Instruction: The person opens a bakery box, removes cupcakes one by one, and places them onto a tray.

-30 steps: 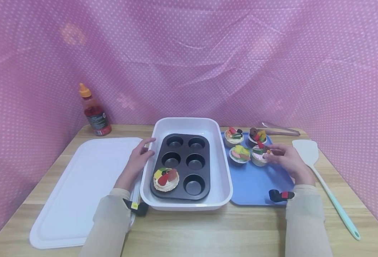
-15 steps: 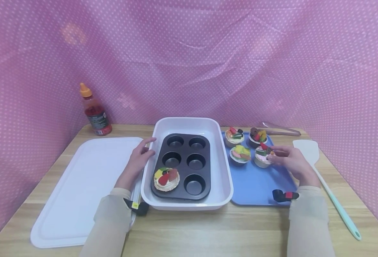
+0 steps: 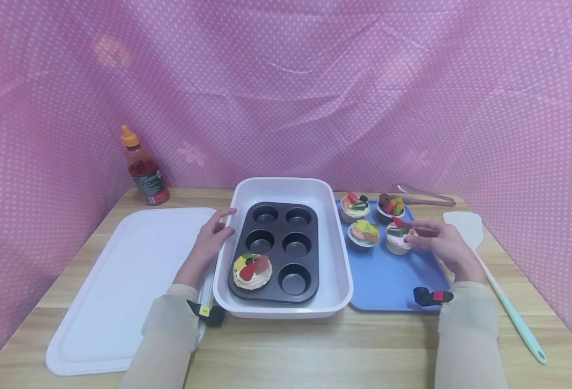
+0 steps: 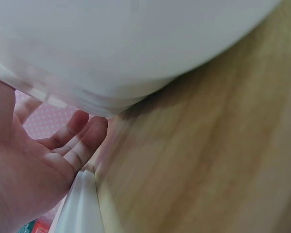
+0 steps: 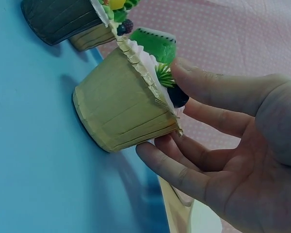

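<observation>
My right hand (image 3: 441, 243) holds a cupcake with pink cream (image 3: 397, 243) on the blue tray (image 3: 383, 283). In the right wrist view, the thumb touches the fruit topping and fingers lie by the pale paper cup (image 5: 119, 99), which tilts in that view. My left hand (image 3: 211, 237) rests at the left rim of a white rectangular tub (image 3: 341, 275). Its relaxed fingers lie against the tub's outer wall (image 4: 136, 43) in the left wrist view. Inside the tub is a black muffin tin (image 3: 278, 251), with a fruit-topped cupcake (image 3: 252, 272) in its front left cup.
Other cupcakes (image 3: 363, 233) stand beside the held one. Tongs (image 3: 427, 197) lie behind the blue tray, and a spatula with a mint handle (image 3: 514, 313) lies to the right. A white board (image 3: 130, 286) is at the left, with a sauce bottle (image 3: 147, 175) behind it.
My right hand has shifted slightly right and towards me, and the pink-cream cupcake has moved with it, away from its neighbour. The left hand stays at the tub's rim.
</observation>
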A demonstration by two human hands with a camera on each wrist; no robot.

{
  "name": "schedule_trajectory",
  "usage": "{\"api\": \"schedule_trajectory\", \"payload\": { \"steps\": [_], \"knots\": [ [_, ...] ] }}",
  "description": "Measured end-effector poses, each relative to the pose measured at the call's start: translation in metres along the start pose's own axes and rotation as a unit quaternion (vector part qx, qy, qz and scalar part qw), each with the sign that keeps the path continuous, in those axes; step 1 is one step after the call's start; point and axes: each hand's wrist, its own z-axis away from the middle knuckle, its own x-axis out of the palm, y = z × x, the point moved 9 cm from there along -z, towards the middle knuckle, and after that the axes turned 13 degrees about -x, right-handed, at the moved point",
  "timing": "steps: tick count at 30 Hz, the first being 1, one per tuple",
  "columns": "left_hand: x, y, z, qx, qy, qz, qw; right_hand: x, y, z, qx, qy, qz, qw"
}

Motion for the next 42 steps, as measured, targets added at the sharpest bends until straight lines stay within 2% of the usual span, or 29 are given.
{"api": "schedule_trajectory", "payload": {
  "steps": [6, 11, 18, 23, 32, 34, 39, 42],
  "knots": [
    [0.000, 0.000, 0.001, -0.003, -0.001, 0.000, 1.0000, -0.005, -0.004, 0.000, -0.004, 0.012, 0.008, 0.9999],
    [0.000, 0.001, 0.002, -0.007, 0.000, 0.001, 1.0000, -0.011, -0.012, 0.000, 0.009, 0.020, 0.002, 0.9998],
    [0.001, 0.000, 0.001, -0.005, 0.000, -0.002, 1.0000, -0.014, -0.033, 0.000, 0.020, 0.017, 0.031, 0.9992],
    [0.000, 0.000, 0.001, 0.001, 0.002, -0.003, 1.0000, -0.009, -0.054, -0.002, 0.001, 0.014, 0.044, 0.9989],
    [0.000, -0.001, 0.002, -0.005, 0.001, -0.002, 1.0000, 0.023, -0.113, -0.012, -0.071, 0.000, 0.070, 0.9951],
    [0.000, 0.000, 0.002, -0.005, 0.001, -0.003, 1.0000, 0.032, -0.124, -0.014, -0.083, -0.005, 0.053, 0.9951],
    [0.000, 0.001, 0.002, 0.002, 0.003, -0.001, 1.0000, 0.057, -0.145, -0.020, -0.108, -0.011, -0.040, 0.9933],
    [0.000, 0.002, 0.002, 0.005, 0.003, -0.001, 1.0000, 0.074, -0.156, -0.023, -0.118, -0.017, -0.062, 0.9909]
  ]
}}
